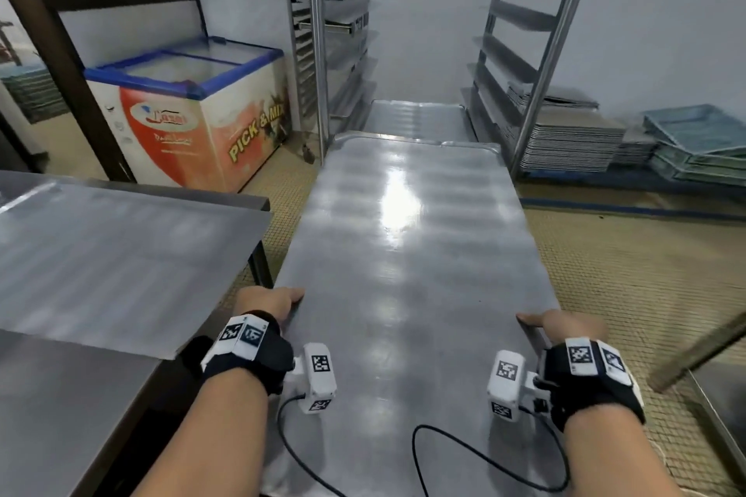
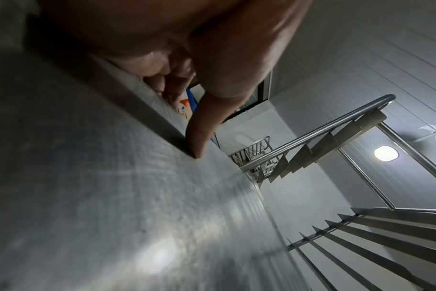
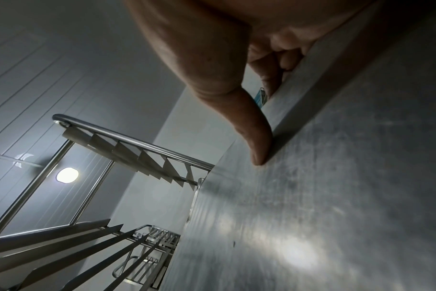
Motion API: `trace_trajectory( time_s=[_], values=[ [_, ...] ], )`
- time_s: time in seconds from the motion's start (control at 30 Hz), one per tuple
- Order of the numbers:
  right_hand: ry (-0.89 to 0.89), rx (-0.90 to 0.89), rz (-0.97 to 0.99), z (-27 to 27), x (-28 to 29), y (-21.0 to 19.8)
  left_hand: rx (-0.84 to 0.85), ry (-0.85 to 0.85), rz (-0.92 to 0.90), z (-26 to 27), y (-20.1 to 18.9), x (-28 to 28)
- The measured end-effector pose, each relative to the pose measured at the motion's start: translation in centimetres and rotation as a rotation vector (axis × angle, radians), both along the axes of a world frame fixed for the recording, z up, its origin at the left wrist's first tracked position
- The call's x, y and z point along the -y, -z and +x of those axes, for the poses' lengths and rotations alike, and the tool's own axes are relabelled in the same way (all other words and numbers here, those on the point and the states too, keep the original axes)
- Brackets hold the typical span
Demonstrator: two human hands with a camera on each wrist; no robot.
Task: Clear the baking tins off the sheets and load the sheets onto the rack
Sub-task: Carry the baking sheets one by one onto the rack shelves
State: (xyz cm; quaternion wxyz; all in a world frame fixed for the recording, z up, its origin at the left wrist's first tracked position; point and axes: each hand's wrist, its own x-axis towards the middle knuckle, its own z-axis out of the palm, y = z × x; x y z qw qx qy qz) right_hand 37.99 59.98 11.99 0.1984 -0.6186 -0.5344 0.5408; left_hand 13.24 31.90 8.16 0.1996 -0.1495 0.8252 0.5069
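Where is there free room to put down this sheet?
Bare: the steel table left of the carried sheet, and rack runners above the loaded sheet. Crowded: floor stacks at the right.

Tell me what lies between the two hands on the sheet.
Only the sheet's bare metal and its light glare lie between the left hand and right hand; no tins, in the head view.

sheet (image 1: 411,238): silver-grey | freezer (image 1: 193,113): orange-white, blue rim | floor (image 1: 646,274): tan grid
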Motion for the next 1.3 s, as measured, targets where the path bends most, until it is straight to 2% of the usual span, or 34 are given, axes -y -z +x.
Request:
trace_trajectory(
  time_s=[0.2, 0.6, 1.0, 1.1, 1.3],
  values=[
    [0.042, -0.01, 0.017, -2.5, -4.4, 1.2, -0.004, -0.04, 0.027, -2.3, 0.3, -4.3],
    [-0.023, 0.03, 0.013, -10.2, -11.1, 1.8, -0.017, -0.031, -0.038, -9.1, 0.3, -10.7],
    [-0.025, 0.065, 0.003, -19.0, -16.7, 1.4, -0.006, -0.022, -0.028, -18.4, 0.0, -16.6],
    [-0.013, 0.086, 0.024, -21.4, -18.2, 1.0, -0.025, -0.026, -0.044, -22.5, 2.1, -18.1],
    [0.013, 0.077, 0.039, -25.4, -20.8, 0.8, -0.017, 0.015, -0.072, -25.0, -0.4, -21.2]
  ],
)
